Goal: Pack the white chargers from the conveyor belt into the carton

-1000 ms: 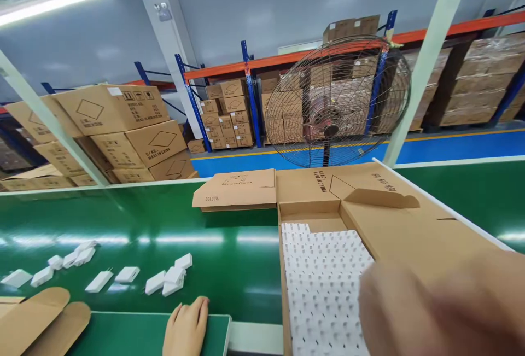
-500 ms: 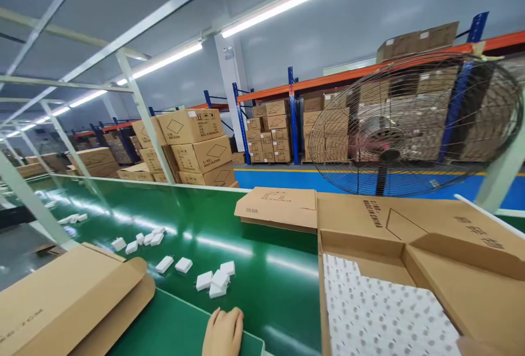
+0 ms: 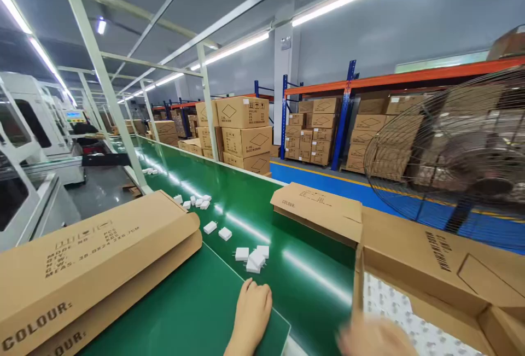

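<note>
My left hand (image 3: 253, 312) rests at the edge of a green board (image 3: 176, 296), its fingers curled down. What lies under the fingers, if anything, is hidden. Just beyond it a small cluster of white plug adapters (image 3: 256, 259) lies on the green conveyor belt (image 3: 303, 285), some with metal pins showing. My right hand (image 3: 375, 337) is smeared by motion at the near left side of an open cardboard carton (image 3: 357, 285); its fingers cannot be made out. Inside the carton is a layer of white pieces with grey spots (image 3: 404, 315).
Folded cardboard cartons (image 3: 123, 246) lie at the left, beside the belt. More adapters (image 3: 200, 202) are scattered farther up the belt. A large black fan (image 3: 451, 153) stands behind the carton. Stacked boxes (image 3: 246, 132) rise beyond the belt, and a white frame post (image 3: 209, 104) stands at its far edge.
The view has swung left, showing more of the folded cartons and machines. My right hand has come from the right edge to the carton's left side. The left hand stays at the board's edge.
</note>
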A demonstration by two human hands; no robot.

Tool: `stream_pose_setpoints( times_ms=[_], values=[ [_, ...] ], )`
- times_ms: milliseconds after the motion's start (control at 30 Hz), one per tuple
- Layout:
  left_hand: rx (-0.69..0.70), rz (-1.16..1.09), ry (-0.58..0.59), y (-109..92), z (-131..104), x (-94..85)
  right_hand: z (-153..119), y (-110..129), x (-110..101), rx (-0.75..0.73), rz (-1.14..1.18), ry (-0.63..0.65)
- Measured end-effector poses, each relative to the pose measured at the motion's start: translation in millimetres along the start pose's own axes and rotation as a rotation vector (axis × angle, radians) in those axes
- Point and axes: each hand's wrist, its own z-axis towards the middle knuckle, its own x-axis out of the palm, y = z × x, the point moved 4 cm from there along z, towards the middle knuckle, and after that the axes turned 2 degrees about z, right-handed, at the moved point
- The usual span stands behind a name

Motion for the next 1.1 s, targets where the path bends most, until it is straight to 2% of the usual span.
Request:
stream_pose_setpoints(
  times_ms=[33,100,167,200,267,367,500,633,767,900,1000,1100],
  values=[
    [-0.007,-0.002,-0.003,0,0,0.2,6,-3,22,-0.015,0.036,0.098],
    [-0.050,-0.010,-0.006,3,0,0.2,10,-10,73,-0.028,0.096,0.396],
    [-0.113,-0.046,-0.011,7,0,-0.4,3,-16,122,-0.051,0.164,0.719],
    [-0.142,-0.074,-0.015,9,0,-0.8,-3,-18,142,-0.074,0.205,0.829],
    [-0.182,-0.133,-0.020,13,1,-1.2,-11,-18,175,-0.152,0.315,0.927],
    [-0.220,-0.180,-0.008,16,4,0.4,-17,-16,206,-0.248,0.453,0.957],
    [-0.228,-0.179,0.060,15,9,6.6,-21,-19,225,-0.286,0.528,1.004],
    [-0.213,-0.236,0.103,15,8,11.8,-22,-33,231,-0.210,0.471,1.046],
    [-0.269,-0.268,0.144,22,12,8.9,-16,-52,232,0.005,0.309,1.029],
    [-0.323,-0.068,0.294,25,38,4.6,-11,-62,234,0.259,0.138,1.060],
    [-0.241,0.054,0.407,23,60,8.8,-10,-53,239,0.322,0.068,1.143],
    [-0.121,0.056,0.499,22,68,14.6,-8,-41,244,0.334,0.032,1.216]
  ],
)
